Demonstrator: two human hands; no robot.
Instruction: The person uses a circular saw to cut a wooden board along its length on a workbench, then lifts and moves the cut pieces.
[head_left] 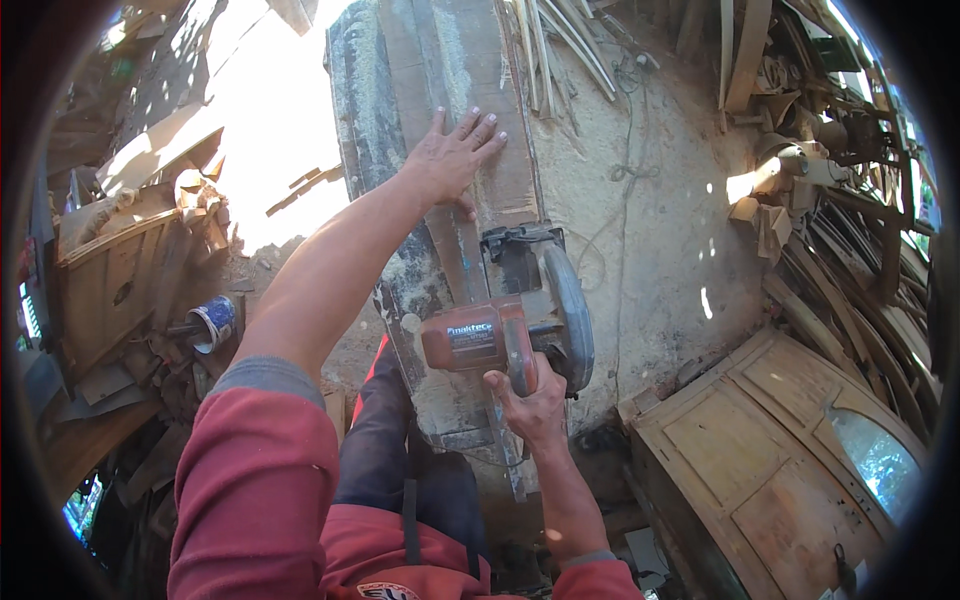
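At 12 o'clock, the left hand (450, 165) is lying flat, fingers spread apart, on a rough, dusty wooden plank (512, 185). At 5 o'clock, the right hand (538, 405) is clamping its fingers around the looped handle (519, 358) of a circular saw (503, 318), which is sitting near centre, its reddish housing (437, 346) bearing a white-lettered label (472, 335). The plank's long edge is bordering pale, sawdust-covered floor (665, 230) at 2 o'clock.

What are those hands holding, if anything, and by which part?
The right hand grips a red-and-black power saw by its curved reddish handle. The left hand holds nothing; it lies spread on a long brown wooden board.
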